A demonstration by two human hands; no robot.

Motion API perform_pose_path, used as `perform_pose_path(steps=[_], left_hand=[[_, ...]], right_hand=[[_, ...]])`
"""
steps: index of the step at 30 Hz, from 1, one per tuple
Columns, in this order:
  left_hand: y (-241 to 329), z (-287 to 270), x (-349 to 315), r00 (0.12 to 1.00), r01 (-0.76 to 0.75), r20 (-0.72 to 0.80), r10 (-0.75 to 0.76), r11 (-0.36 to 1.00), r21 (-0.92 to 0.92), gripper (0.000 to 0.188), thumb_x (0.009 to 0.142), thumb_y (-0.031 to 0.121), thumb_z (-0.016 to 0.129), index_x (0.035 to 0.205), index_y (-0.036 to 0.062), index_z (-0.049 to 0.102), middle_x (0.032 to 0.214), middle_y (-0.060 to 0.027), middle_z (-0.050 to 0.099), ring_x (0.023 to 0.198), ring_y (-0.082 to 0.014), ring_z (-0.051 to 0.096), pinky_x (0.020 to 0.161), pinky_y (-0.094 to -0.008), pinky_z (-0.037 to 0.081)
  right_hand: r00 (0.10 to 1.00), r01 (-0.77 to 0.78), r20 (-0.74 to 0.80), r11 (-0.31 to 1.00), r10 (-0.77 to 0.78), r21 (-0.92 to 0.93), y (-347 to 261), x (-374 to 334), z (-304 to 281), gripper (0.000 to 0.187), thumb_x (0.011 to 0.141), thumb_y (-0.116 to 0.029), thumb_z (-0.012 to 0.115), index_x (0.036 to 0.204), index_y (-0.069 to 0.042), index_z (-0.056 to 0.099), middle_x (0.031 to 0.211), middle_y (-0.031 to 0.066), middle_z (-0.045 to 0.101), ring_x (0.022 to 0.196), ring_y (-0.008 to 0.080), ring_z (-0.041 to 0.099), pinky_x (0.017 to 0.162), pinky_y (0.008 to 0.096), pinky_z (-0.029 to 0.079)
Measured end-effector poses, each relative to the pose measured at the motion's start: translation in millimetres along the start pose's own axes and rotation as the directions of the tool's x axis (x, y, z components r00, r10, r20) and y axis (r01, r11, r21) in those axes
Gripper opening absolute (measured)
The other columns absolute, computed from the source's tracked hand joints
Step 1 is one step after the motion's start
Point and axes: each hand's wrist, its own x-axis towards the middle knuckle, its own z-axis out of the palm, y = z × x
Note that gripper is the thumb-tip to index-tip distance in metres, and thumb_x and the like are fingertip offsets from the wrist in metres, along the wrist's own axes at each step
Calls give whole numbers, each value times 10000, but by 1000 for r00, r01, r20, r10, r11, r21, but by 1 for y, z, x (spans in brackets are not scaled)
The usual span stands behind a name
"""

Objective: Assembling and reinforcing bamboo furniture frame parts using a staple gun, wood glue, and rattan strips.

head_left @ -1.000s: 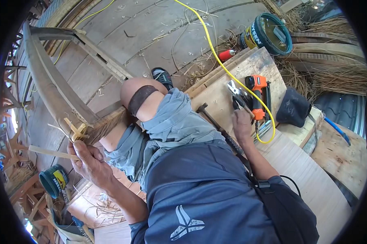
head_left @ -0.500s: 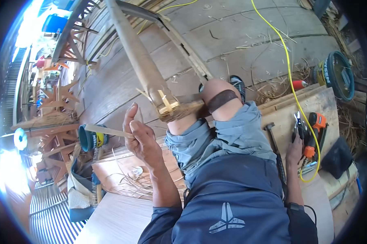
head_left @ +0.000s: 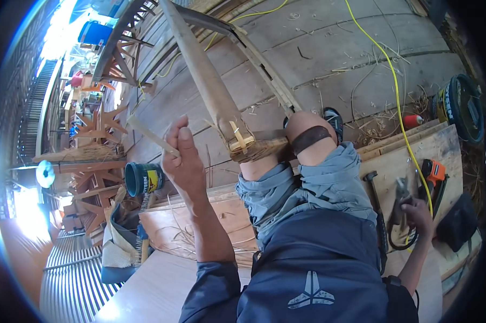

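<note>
My left hand (head_left: pixel 182 159) is raised left of my knees, its fingers closed on a thin, pale flat strip (head_left: pixel 152 136) that sticks out to the upper left. On the right, my right hand (head_left: pixel 417 214) grips a black-handled tool with metal jaws (head_left: pixel 399 200), like pliers or shears, blurred by motion above the plywood. A long wooden pole (head_left: pixel 202 72) slopes down toward my thigh; at its end a light strip (head_left: pixel 241 141) crosses the joint with a shorter wooden crosspiece (head_left: pixel 267 148).
A hammer (head_left: pixel 373 194) and an orange-and-black power tool (head_left: pixel 433 175) lie on the plywood (head_left: pixel 383 153) at right. A yellow cord (head_left: pixel 396 91) runs across it. Buckets (head_left: pixel 138 180) (head_left: pixel 461 107) stand on both sides. Loose fibres litter the floor and the left board (head_left: pixel 173 226).
My right hand has lifted the black-handled tool off the plywood and drawn it nearer to me. My left hand has turned slightly, still holding the strip. The whole view has shifted.
</note>
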Motion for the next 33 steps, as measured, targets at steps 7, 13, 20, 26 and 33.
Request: perform_pose_path(steps=[7,13,20,26,33], left_hand=[[9,6,5,844,-531,197,499,830,172,247,831,-34,539,1052,43,619,1090,-121,568,971,-214,575,816,-284,450],[2,-12,24,862,-500,218,459,840,212,274,842,7,497,1097,30,593,1094,-130,579,970,-232,592,813,-303,464],[-15,-8,20,900,167,435,-25,942,-291,273,880,189,558,1106,38,592,796,33,540,605,-23,423,513,-191,353],[-11,-4,18,927,59,364,94,919,-390,131,834,132,623,874,16,577,684,3,516,648,-85,461,581,-248,404],[-18,-16,11,890,34,427,161,910,-413,85,846,77,608,839,4,566,731,31,499,722,-63,448,664,-217,385]], right_hand=[[941,239,193,951,-276,197,-55,-22,51,266,731,-94,607,979,1,620,730,23,582,581,96,528,512,235,412],[852,260,316,862,-417,435,-68,-33,75,639,631,-182,690,1198,30,487,1021,109,585,947,243,585,868,376,451],[636,757,-50,634,-770,-158,-213,-56,97,351,815,-263,612,1044,1,576,741,35,572,634,120,523,578,279,408],[229,607,385,-178,-894,-774,-332,-98,151,320,783,-278,658,930,-12,559,812,164,594,787,348,573,687,412,450],[237,263,545,-487,-804,-833,-364,-142,185,250,757,-218,636,923,-55,543,899,112,565,854,275,571,736,394,449]])
